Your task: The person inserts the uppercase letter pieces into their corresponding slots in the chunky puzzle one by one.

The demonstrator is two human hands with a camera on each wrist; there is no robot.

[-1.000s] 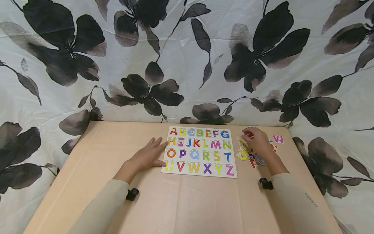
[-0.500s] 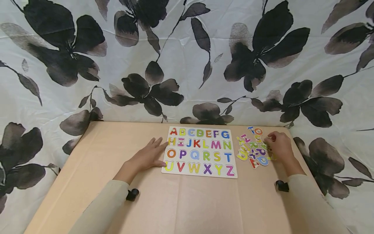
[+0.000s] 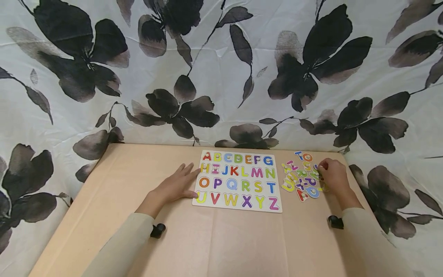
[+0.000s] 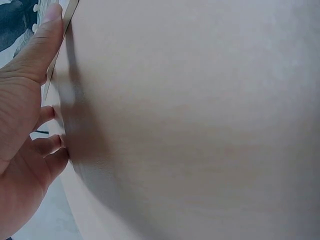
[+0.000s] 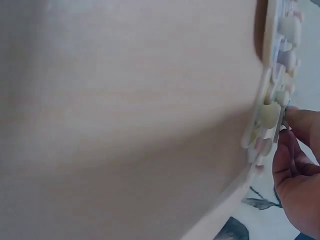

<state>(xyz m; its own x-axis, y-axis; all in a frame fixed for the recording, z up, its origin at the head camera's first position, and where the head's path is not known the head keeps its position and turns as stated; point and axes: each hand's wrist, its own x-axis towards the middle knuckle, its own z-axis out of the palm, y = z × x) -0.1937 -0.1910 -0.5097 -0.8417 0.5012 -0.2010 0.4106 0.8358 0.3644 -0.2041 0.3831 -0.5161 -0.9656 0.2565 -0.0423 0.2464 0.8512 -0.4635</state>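
Alphabet board (image 3: pixel 224 192): long axis crosswise, top away — left hand (image 3: pixel 174 184) spread-fingered, right hand (image 3: pixel 334 177) pinching a letter piece (image 5: pixel 279 125).

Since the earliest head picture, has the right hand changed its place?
Yes. Against the board, the right hand has moved rightward, farther from it, to the right side of the loose letters.
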